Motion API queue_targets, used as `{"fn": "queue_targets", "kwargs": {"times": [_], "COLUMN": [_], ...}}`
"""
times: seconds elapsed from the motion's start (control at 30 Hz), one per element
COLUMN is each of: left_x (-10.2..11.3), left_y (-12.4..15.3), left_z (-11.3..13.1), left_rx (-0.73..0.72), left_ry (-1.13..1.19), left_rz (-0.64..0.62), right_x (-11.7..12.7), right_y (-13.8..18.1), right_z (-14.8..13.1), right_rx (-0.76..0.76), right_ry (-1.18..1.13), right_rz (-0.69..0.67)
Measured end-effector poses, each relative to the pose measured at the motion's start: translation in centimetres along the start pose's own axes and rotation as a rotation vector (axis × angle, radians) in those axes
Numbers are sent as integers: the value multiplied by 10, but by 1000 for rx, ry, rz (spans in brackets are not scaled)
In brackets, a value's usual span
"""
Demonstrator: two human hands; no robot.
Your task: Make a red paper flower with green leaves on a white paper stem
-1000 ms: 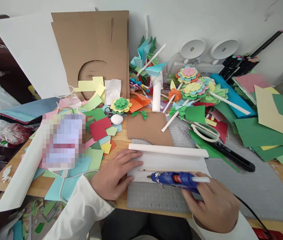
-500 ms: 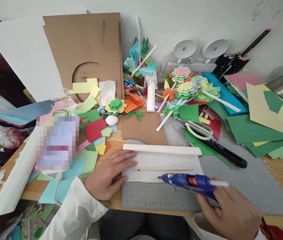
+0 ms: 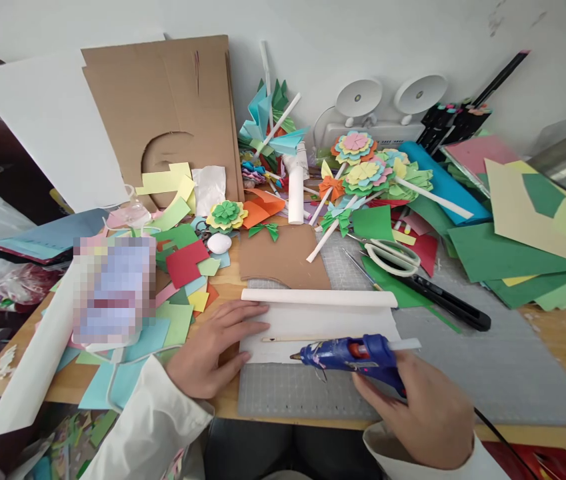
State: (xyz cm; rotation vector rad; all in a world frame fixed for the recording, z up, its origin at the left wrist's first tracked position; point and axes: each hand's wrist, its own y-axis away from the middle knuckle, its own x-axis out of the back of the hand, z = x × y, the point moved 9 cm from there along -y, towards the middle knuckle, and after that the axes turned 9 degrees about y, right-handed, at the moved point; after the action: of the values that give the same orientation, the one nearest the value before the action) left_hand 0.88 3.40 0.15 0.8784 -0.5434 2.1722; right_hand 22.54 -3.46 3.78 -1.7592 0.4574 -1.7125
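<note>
A sheet of white paper (image 3: 313, 319) lies on the grey cutting mat (image 3: 283, 397), its far edge curled into a roll (image 3: 317, 298). My left hand (image 3: 217, 347) rests on the sheet's left end, fingers stretched out. Across the near part of the sheet lies a thin wooden stick (image 3: 283, 339), partly covered by the tool above it. My right hand (image 3: 427, 400) grips a blue glue gun (image 3: 347, 353) with a white glue stick in its back. The nozzle points left, over the paper's near edge close to the stick.
Scissors (image 3: 393, 257) and a black utility knife (image 3: 450, 303) lie right of the paper. Behind are a cardboard piece (image 3: 283, 253) and paper flowers (image 3: 363, 170). Coloured paper scraps (image 3: 187, 263) and a phone (image 3: 115, 290) with a cable lie left. Green paper sheets (image 3: 523, 257) are stacked right.
My right hand has moved the glue gun to the left, so its nozzle is nearer my left hand. The left hand stays on the paper. The view has shifted slightly.
</note>
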Motion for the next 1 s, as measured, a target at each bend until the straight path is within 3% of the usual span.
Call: {"fn": "queue_targets", "kwargs": {"times": [0.4, 1.0], "left_x": [-2, 0], "left_y": [1, 2], "left_z": [-2, -2], "left_rx": [12, 4], "left_ry": [-5, -13], "left_rz": [-1, 4], "right_x": [-6, 10], "right_y": [2, 32], "right_z": [-5, 49], "right_rx": [75, 123], "right_ry": [41, 235], "right_rz": [-44, -85]}}
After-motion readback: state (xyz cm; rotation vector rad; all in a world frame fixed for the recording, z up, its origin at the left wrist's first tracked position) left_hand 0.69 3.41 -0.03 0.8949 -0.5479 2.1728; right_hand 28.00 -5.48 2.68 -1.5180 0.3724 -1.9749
